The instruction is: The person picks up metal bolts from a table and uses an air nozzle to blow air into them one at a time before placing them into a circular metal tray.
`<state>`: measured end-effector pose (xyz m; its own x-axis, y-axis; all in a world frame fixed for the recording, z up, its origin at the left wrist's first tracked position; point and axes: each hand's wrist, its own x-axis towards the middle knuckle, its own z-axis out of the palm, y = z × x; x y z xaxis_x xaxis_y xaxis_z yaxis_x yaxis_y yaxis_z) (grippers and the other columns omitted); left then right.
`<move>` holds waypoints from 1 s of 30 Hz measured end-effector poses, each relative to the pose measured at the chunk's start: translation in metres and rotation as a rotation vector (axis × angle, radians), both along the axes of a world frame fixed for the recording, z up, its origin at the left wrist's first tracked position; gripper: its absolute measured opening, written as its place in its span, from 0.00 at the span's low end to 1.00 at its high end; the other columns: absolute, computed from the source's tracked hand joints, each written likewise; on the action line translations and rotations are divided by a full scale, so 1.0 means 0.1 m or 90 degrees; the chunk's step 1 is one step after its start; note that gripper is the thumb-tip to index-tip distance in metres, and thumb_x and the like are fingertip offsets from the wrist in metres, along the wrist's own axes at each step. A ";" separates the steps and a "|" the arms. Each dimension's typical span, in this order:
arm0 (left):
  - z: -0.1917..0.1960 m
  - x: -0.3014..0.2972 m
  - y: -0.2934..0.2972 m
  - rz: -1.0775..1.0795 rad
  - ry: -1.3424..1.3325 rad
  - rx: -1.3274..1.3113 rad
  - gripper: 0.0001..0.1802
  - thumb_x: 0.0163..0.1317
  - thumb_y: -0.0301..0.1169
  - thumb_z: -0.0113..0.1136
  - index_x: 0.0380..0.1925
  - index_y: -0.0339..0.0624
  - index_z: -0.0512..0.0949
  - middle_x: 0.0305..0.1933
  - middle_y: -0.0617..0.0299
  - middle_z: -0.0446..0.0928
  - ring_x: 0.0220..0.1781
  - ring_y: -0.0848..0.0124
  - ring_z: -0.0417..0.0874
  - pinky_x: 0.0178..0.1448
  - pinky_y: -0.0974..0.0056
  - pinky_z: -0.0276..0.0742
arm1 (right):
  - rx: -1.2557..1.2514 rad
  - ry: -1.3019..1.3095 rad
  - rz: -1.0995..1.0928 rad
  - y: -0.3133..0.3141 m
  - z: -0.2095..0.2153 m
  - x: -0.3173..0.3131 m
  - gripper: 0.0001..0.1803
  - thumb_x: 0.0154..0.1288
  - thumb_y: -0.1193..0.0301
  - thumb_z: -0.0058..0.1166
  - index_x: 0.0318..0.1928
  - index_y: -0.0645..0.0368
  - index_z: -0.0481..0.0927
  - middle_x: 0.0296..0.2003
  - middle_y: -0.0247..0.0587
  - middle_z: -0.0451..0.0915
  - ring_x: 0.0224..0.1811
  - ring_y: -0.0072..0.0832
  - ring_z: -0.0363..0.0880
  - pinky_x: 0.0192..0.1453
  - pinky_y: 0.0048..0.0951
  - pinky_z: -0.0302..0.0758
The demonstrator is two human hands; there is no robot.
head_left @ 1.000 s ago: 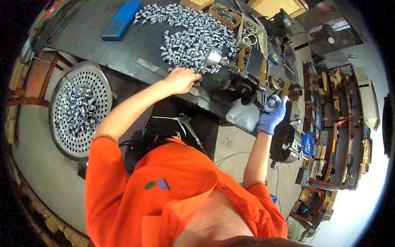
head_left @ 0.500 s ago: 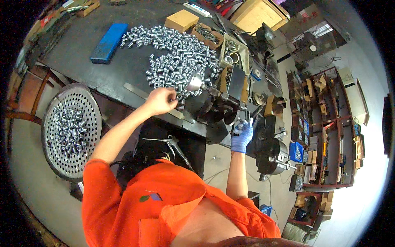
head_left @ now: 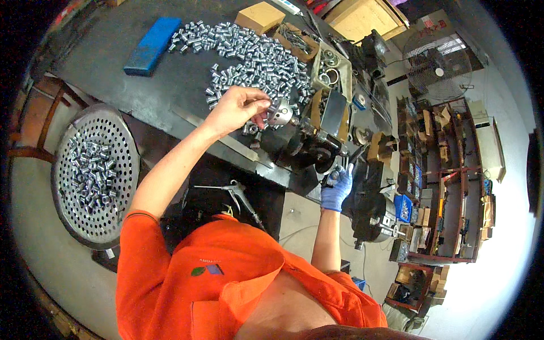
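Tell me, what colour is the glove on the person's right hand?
Blue. The glove covers the right hand on the machine's handle; the left hand is bare. Head view shows it.

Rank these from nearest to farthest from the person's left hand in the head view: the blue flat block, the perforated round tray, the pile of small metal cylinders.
1. Pile of small metal cylinders: on the bench just beyond the left hand.
2. Blue flat block: far-left end of the bench.
3. Perforated round tray: low on the left, beside the bench; close to the block's distance, so this order is tentative.

I see an orange short-sleeved shirt with a small chest emblem. My right hand [head_left: 336,191] wears a blue glove. My left hand [head_left: 235,107] is bare.
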<state>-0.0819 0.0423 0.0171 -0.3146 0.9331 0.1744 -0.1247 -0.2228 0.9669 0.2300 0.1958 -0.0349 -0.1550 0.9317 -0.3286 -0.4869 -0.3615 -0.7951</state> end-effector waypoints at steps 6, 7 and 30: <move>0.04 -0.08 0.05 -0.073 -0.018 0.014 0.09 0.60 0.22 0.51 0.38 0.28 0.74 0.30 0.57 0.77 0.26 0.73 0.79 0.33 0.70 0.75 | 0.069 0.036 0.056 -0.01 -0.01 0.21 0.14 0.65 0.59 0.44 0.32 0.57 0.72 0.20 0.33 0.71 0.13 0.15 0.63 0.11 0.15 0.56; 0.05 -0.10 0.05 -0.094 -0.018 0.020 0.09 0.60 0.22 0.50 0.39 0.28 0.73 0.32 0.56 0.77 0.27 0.73 0.79 0.34 0.70 0.75 | 0.101 0.054 0.096 -0.03 -0.02 0.28 0.10 0.66 0.63 0.44 0.37 0.58 0.71 0.25 0.34 0.74 0.17 0.13 0.66 0.12 0.15 0.59; 0.02 0.12 0.09 0.096 0.060 0.020 0.05 0.56 0.21 0.55 0.33 0.31 0.77 0.23 0.64 0.76 0.23 0.79 0.75 0.28 0.73 0.71 | 0.185 -0.144 0.041 0.96 -0.20 -0.38 0.18 0.61 0.53 0.50 0.24 0.52 0.74 0.14 0.23 0.68 0.10 0.13 0.59 0.13 0.16 0.53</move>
<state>-0.0697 0.0508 0.0191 -0.4310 0.8703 0.2385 0.0028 -0.2631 0.9648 0.1922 0.2918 -0.0551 -0.1698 0.9818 -0.0847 -0.2714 -0.1292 -0.9538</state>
